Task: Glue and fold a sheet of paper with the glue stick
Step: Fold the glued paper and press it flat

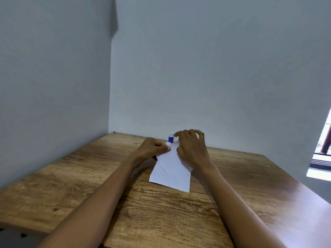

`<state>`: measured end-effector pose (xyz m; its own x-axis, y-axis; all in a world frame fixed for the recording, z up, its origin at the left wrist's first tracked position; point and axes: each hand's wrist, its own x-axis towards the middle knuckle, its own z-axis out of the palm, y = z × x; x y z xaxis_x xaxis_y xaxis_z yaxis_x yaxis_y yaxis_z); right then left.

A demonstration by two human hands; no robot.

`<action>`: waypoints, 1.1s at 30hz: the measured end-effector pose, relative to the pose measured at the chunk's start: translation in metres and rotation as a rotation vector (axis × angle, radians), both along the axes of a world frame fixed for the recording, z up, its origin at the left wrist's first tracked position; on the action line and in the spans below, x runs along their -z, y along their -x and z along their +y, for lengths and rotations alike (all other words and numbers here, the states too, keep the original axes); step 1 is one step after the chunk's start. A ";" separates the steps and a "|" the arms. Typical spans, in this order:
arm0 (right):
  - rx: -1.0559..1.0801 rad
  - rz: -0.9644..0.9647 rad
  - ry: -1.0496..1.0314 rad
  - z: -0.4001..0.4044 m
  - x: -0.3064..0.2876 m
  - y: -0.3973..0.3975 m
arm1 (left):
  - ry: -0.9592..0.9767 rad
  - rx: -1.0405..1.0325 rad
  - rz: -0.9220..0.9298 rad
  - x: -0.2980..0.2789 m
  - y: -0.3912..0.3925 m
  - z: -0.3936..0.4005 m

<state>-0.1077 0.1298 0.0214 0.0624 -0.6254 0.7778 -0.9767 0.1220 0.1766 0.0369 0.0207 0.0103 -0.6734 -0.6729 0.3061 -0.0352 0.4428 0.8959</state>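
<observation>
A white sheet of paper (172,169) lies on the wooden table (161,212), partly folded, with a diagonal crease near its left side. My left hand (152,147) pinches the paper's far left edge between thumb and fingers. My right hand (191,149) rests on the paper's far right part, fingers curled and pressing down. A glue stick (170,137), blue with a white cap, stands upright just behind the paper, between my two hands and touching neither.
Grey walls meet in a corner right behind the table's far edge. A window (322,151) shows at the right. The table's left front corner drops off near a dark gap (16,235).
</observation>
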 end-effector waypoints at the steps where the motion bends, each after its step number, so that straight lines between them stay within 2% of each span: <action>1: 0.017 -0.074 0.048 0.002 0.000 0.001 | -0.015 -0.038 0.055 -0.001 -0.001 -0.001; 3: 0.047 -0.286 0.180 0.005 -0.001 0.006 | -0.064 -0.101 0.182 -0.002 -0.004 -0.005; 5: 0.027 -0.624 0.252 0.007 -0.005 0.010 | -0.115 -0.159 0.300 -0.002 -0.005 -0.009; 8: -0.098 -1.150 0.169 0.004 -0.002 0.017 | -0.204 -0.175 0.418 -0.002 -0.005 -0.010; 10: -0.177 -1.303 0.104 0.002 0.008 0.019 | -0.237 -0.157 0.448 -0.002 -0.005 -0.009; 17: -0.331 -1.487 0.251 0.001 0.013 0.023 | -0.195 -0.132 0.425 -0.002 0.000 -0.005; 21: -0.434 -1.587 0.260 0.007 0.010 0.024 | -0.174 -0.108 0.403 -0.002 -0.003 -0.007; 27: -0.530 -1.531 0.215 0.005 0.013 0.017 | -0.211 -0.154 0.425 -0.002 -0.003 -0.003; 33: -0.551 -1.669 0.416 0.006 0.009 0.023 | -0.213 -0.134 0.410 -0.002 -0.002 -0.005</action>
